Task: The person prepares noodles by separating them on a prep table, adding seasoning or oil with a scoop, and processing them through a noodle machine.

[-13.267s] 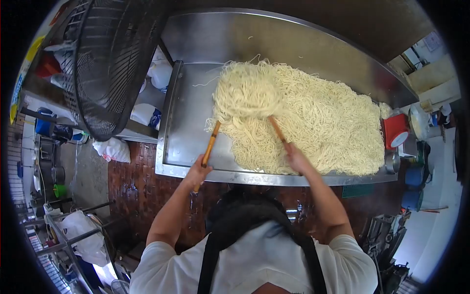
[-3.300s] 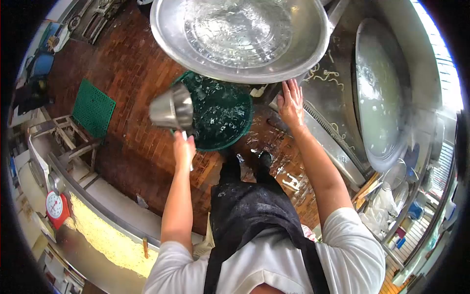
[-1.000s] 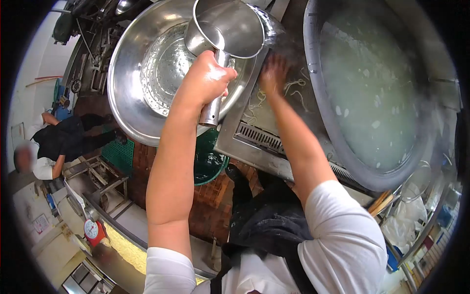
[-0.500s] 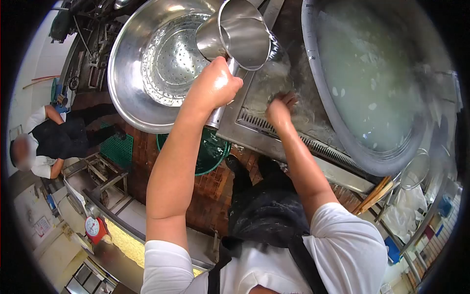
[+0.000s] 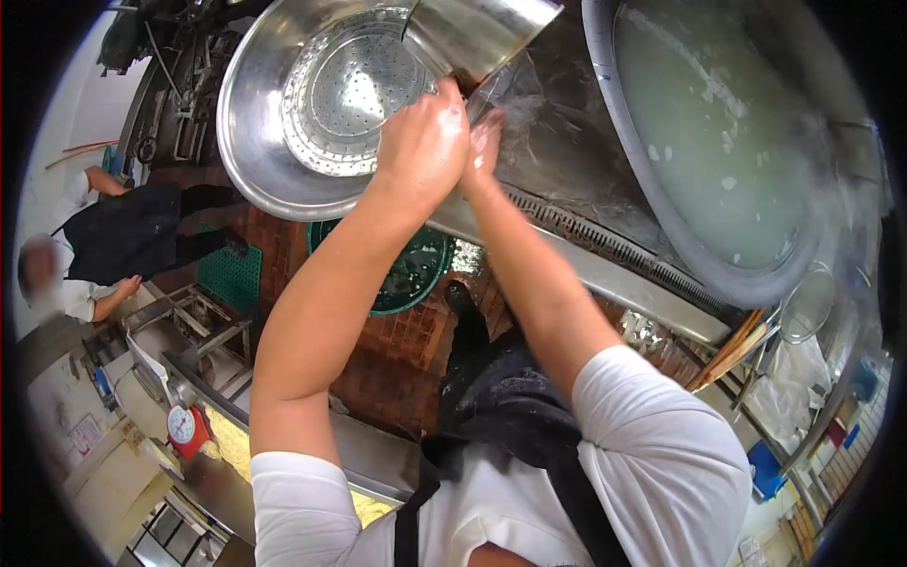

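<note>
Two hands close together over the wet counter. Left hand: fingers clamped round the handle of a tipped jug, pouring water down beside the basin. Right hand: fingers open, flat on the steel under the stream. Could go wrong: slippery grip from wet skin, jug dropped; splash into the cloudy vat; wet brick floor, easy slip.

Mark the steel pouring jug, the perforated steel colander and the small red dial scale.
shiny steel pouring jug (image 5: 465,38), head view, on its tilted side wall.
round perforated steel colander (image 5: 350,94), head view, on its holed bottom.
small red dial scale (image 5: 180,425), head view, on its white dial face.
</note>
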